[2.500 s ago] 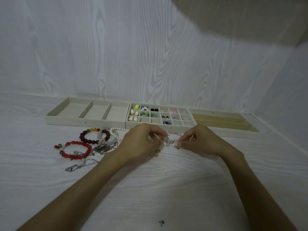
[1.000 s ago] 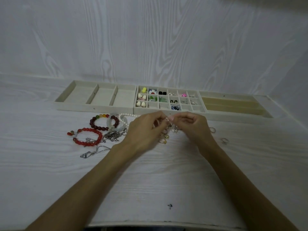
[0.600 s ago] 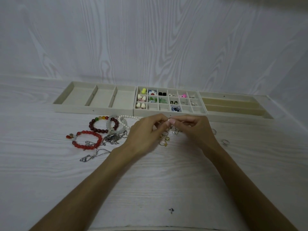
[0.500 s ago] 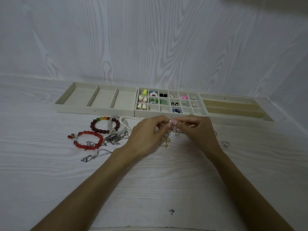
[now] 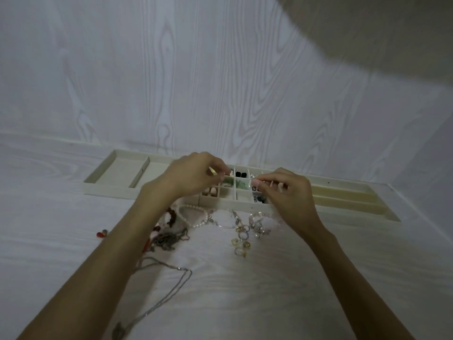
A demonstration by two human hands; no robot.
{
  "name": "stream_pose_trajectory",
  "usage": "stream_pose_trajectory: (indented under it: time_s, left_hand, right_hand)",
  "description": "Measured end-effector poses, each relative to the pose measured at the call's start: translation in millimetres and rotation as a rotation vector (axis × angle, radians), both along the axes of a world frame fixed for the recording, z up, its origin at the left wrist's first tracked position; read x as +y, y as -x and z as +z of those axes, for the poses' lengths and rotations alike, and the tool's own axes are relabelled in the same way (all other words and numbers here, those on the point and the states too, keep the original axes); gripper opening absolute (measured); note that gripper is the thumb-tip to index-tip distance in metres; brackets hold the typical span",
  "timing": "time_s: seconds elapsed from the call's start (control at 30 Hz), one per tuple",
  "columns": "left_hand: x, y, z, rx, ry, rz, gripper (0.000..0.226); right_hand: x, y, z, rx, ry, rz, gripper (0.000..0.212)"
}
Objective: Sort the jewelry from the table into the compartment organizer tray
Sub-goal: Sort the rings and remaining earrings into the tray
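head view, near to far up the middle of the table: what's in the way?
Silver chain necklace → cluster of gold rings → pearl bracelet → organizer tray front wall → both hands, left hand and right hand, over the small compartments.

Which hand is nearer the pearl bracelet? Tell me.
Left. The left hand is over the organizer tray, with its wrist passing just beside the pearl bracelet. The right hand is farther off, to the bracelet's right, over the tray's front edge.
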State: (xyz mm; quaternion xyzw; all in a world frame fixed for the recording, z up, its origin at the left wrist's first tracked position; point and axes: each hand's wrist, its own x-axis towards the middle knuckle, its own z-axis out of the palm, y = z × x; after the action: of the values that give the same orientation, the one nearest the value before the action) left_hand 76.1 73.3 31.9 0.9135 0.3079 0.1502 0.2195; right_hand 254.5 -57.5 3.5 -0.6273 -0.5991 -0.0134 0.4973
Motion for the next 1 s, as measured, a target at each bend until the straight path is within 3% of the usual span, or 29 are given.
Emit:
stream_pose_trajectory:
  time_s: [0.3,0.67,1.0]
  left_hand:
    - [29,-14,-35,0.118,-0.068,0.078,0.025]
    - [37,-17,-44,0.056,-0.041,0.058,0.025]
    - [34,-14,-37,0.054,-0.06,0.093,0.022]
  right_hand:
    - [39,-3,-29,-0.112,0.165,0.017,0.004]
    - [70,-1,-32,-0.109,0.423,0.11,0.01]
    - [75,11,-17,-0.372,0.51,-0.053,0.012]
